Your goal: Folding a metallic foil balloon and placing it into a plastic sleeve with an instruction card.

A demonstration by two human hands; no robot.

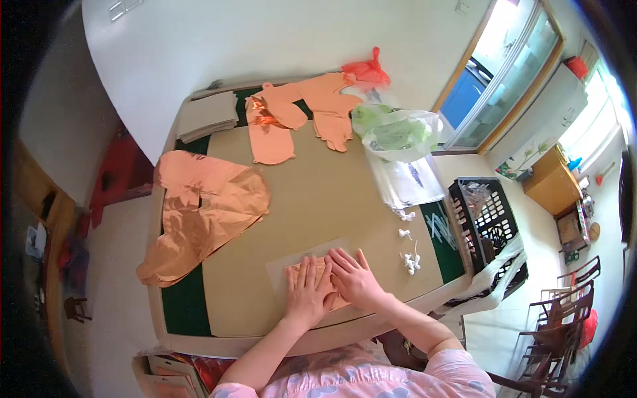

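My left hand lies flat with its fingers apart on a folded rose-gold foil sheet, close to the near edge of the table. Beside it, my right hand presses on the same foil, fingers stretched out and thumb raised. Under the foil is a clear plastic sleeve, its left and far edges showing. Most of the folded foil is hidden beneath my hands. To the left spreads a large crumpled foil balloon. More flat foil balloons lie at the far side.
Brown cardboard covers the tabletop. At the far left sits a stack of cards. On the right are clear sleeves, a green-and-white plastic bag, small white bundles and white straws. A black crate stands beside the table.
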